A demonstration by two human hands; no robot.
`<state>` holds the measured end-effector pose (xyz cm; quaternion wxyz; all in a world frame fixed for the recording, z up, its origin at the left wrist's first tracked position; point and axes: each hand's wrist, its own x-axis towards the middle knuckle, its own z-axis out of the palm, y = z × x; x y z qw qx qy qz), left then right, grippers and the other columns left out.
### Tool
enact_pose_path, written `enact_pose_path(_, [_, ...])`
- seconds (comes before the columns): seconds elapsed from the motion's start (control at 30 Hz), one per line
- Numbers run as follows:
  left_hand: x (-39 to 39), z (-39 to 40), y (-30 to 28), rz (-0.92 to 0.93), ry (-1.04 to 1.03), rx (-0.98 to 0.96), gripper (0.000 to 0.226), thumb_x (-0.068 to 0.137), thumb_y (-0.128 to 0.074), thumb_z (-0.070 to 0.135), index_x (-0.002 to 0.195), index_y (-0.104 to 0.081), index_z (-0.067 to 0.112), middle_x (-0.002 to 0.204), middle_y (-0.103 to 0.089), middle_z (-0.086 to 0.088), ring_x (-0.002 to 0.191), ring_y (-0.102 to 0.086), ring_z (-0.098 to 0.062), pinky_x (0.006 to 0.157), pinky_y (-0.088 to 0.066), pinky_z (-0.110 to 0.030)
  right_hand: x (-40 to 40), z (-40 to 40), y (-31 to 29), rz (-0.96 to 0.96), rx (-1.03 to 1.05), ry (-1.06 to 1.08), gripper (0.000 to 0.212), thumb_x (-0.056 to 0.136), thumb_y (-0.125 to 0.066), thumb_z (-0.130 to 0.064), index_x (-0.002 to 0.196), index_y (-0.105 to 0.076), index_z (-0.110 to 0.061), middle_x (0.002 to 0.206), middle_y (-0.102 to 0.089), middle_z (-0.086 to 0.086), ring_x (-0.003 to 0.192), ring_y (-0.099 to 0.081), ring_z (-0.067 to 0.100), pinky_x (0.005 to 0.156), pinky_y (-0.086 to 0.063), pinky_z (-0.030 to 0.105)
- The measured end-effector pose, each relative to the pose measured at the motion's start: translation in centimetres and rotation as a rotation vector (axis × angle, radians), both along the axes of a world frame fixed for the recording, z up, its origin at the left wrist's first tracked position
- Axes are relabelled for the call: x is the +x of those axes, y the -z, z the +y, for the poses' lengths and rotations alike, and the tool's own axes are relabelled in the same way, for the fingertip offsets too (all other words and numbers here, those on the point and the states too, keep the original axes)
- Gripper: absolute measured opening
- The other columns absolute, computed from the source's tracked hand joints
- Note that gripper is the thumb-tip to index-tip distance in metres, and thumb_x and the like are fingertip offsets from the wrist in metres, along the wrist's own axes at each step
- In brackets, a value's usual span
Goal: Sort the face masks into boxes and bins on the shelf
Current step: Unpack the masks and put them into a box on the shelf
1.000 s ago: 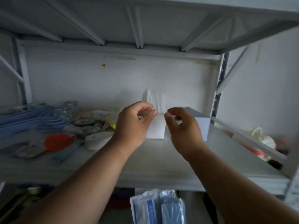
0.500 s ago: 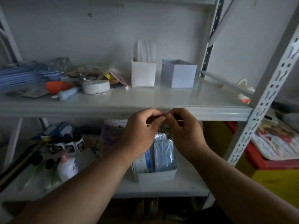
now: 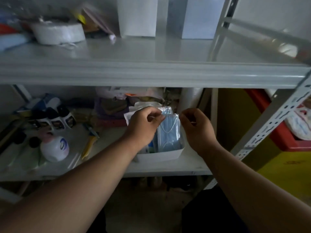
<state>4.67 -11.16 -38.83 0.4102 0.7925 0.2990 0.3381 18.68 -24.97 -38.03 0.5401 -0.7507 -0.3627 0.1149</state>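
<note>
Both hands are at the low shelf (image 3: 168,169), over a white bin (image 3: 161,154) that sits near the front edge.

The bin is full of blue masks (image 3: 169,132) in clear wrap. They stand up on end and poke out over the rim.

L hand (image 3: 143,125): fingers curled, thumb & finger tips pinched at the top left corner of the front mask pack. It has hold of the wrap there.

R hand (image 3: 196,125): fingers curled too, tips right at the top right corner of the same pack. Looks like a pinch on the wrap edge, but it's dark, so can't tell for sure.

Two white boxes stand on the top shelf (image 3: 151,71), w/ a small gap between: box 1 (image 3: 137,19) on the left, box 2 (image 3: 198,19) on the right. A white tape roll (image 3: 58,32) lies to the left of them.

Left of the bin on the low shelf: a round white bottle (image 3: 54,149) and some small bottles w/ dark caps (image 3: 55,116). A red & yellow tub (image 3: 277,140) sits off to the right, past the shelf post.
</note>
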Motion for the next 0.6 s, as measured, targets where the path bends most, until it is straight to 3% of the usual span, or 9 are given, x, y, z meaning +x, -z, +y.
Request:
enact_pose_path(0.17, [2.5,2.5,5.1,0.09,-0.069,-0.071,0.031,0.094,-0.082,0.03,0.122,-0.073,0.02,0.112,-0.072,0.008,0.094,-0.066,0.002,0.082,-0.048,-0.013,2.6,2.4,4.8,0.053,-0.141,-0.05,0.029,0.098,-0.078,-0.035,0.124,-0.067,-0.028,0.11,-0.069,-0.01,0.1,-0.068,0.011,0.081,-0.054,0.026])
enact_pose_path(0.23, [3.7,3.3,6.8,0.135,-0.084,-0.126,0.039,0.094,-0.082,0.032,0.129,-0.069,0.023,0.119,-0.071,0.007,0.1,-0.067,-0.007,0.086,-0.051,-0.018,4.0,3.5,6.8,0.049,-0.232,-0.085,0.052,0.091,-0.087,-0.034,0.136,-0.062,-0.029,0.126,-0.065,-0.009,0.113,-0.063,0.014,0.092,-0.055,0.033])
enact_pose_path(0.3, [5.0,4.1,8.4,0.167,-0.085,-0.196,0.042,0.093,-0.082,0.035,0.13,-0.065,0.027,0.12,-0.073,0.007,0.105,-0.07,-0.013,0.094,-0.059,-0.034,5.4,5.0,8.5,0.009,-0.305,-0.138,0.08,0.084,-0.092,-0.031,0.153,-0.052,-0.028,0.144,-0.06,0.001,0.129,-0.057,0.017,0.104,-0.052,0.038])
enact_pose_path(0.37, [6.2,4.5,9.4,0.178,-0.082,-0.259,0.045,0.091,-0.082,0.034,0.131,-0.062,0.027,0.12,-0.074,0.006,0.108,-0.071,-0.014,0.099,-0.06,-0.043,6.4,6.4,9.2,0.017,-0.332,-0.167,0.098,0.082,-0.095,-0.027,0.163,-0.039,-0.025,0.146,-0.058,0.004,0.131,-0.058,0.018,0.103,-0.051,0.03])
enact_pose_path(0.43, [7.1,4.9,10.1,0.191,-0.101,-0.264,0.049,0.092,-0.082,0.033,0.135,-0.06,0.026,0.122,-0.074,0.005,0.109,-0.07,-0.014,0.097,-0.059,-0.039,7.5,7.9,9.4,0.105,-0.265,-0.217,0.101,0.085,-0.091,-0.007,0.165,-0.03,-0.015,0.123,-0.061,-0.007,0.106,-0.066,-0.003,0.084,-0.05,0.007])
enact_pose_path(0.47, [7.5,5.2,10.4,0.201,-0.116,-0.248,0.05,0.092,-0.081,0.034,0.136,-0.06,0.026,0.122,-0.074,0.005,0.108,-0.07,-0.014,0.092,-0.058,-0.034,8.1,8.8,9.5,0.145,-0.233,-0.263,0.099,0.085,-0.087,0.004,0.163,-0.028,-0.011,0.116,-0.06,-0.009,0.096,-0.069,-0.008,0.079,-0.052,0.005])
enact_pose_path(0.53, [8.1,5.7,10.8,0.216,-0.142,-0.234,0.047,0.093,-0.081,0.033,0.134,-0.061,0.025,0.119,-0.074,0.003,0.106,-0.07,-0.016,0.086,-0.058,-0.032,9.7,10.5,10.4,0.221,-0.193,-0.293,0.097,0.082,-0.088,0.008,0.161,-0.033,-0.01,0.127,-0.068,0.006,0.108,-0.075,0.005,0.088,-0.066,0.031])
enact_pose_path(0.57, [8.2,6.0,11.0,0.215,-0.143,-0.248,0.045,0.092,-0.081,0.031,0.133,-0.061,0.025,0.118,-0.075,0.003,0.106,-0.071,-0.018,0.088,-0.06,-0.035,10.0,11.2,10.6,0.265,-0.183,-0.3,0.096,0.081,-0.088,0.007,0.159,-0.036,-0.012,0.134,-0.068,0.014,0.114,-0.076,0.019,0.087,-0.068,0.043])
enact_pose_path(0.6, [8.3,6.2,11.3,0.209,-0.143,-0.266,0.045,0.092,-0.081,0.029,0.132,-0.061,0.025,0.118,-0.074,0.002,0.107,-0.071,-0.019,0.092,-0.061,-0.04,10.2,11.8,10.8,0.299,-0.182,-0.307,0.093,0.081,-0.088,0.007,0.157,-0.038,-0.015,0.137,-0.067,0.017,0.114,-0.076,0.028,0.081,-0.069,0.046])
